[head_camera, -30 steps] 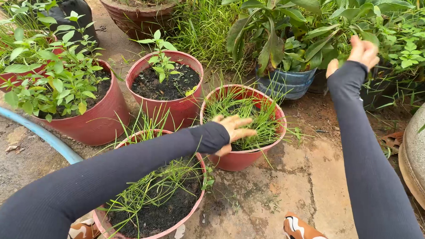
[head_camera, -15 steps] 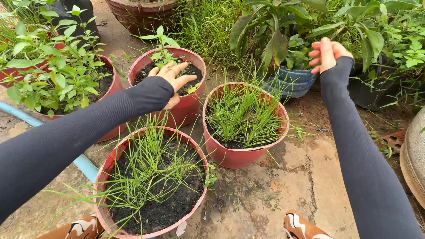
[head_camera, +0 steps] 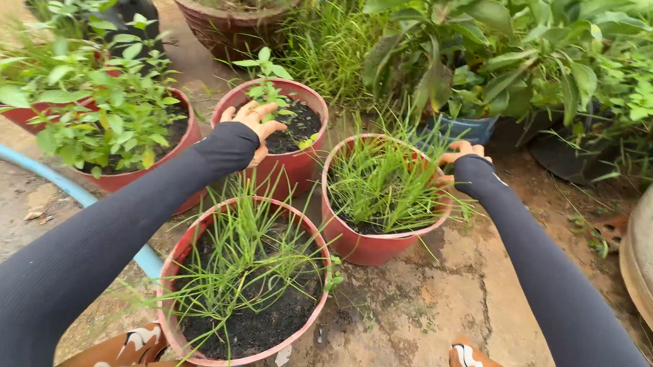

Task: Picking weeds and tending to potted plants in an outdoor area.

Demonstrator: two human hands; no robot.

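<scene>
Two hands bracket the grassy red pot (head_camera: 383,207): left hand (head_camera: 247,123) spread flat on the seedling pot's rim (head_camera: 272,87) behind-left, right hand (head_camera: 458,155) curled loosely at its far-right rim, holding nothing, as if steadying both.

Home garden yard: red plastic pots (head_camera: 371,243) of seedlings, bare concrete ground (head_camera: 438,303).
</scene>
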